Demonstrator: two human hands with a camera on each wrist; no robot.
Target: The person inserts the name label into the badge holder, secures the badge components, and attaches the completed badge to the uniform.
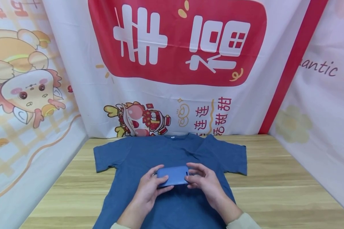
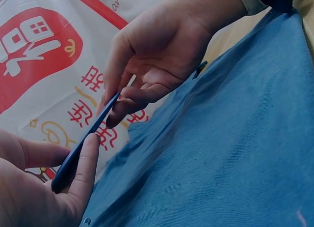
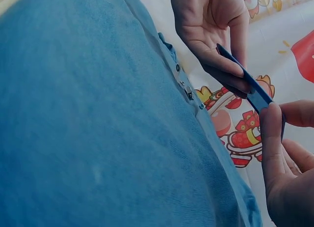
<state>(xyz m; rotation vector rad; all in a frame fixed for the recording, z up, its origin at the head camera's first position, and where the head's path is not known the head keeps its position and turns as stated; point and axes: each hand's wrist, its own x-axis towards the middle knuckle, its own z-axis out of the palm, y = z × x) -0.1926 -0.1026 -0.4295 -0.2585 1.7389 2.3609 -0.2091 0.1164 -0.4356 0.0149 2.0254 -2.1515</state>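
Printed drapes (image 1: 77, 63) hang on three sides of a bench (image 1: 275, 178) topped in pale wood grain, under soft, even light. The rear drape (image 1: 160, 92) carries a red panel (image 1: 177, 47) with two large white characters (image 1: 142, 31) turned sideways, above a colorful cartoon figure (image 1: 140, 119) and smaller red writing (image 1: 205, 111), while a broad red band (image 1: 292, 68) runs down near its right-hand edge. At left, a cartoon animal (image 1: 25, 86) appears upside down on a yellow-checked drape (image 1: 31, 143); at right, brownish script (image 1: 322, 67), cut off by the frame, sits above a pale yellow-green flower (image 1: 293, 124) on a white drape (image 1: 326, 114)
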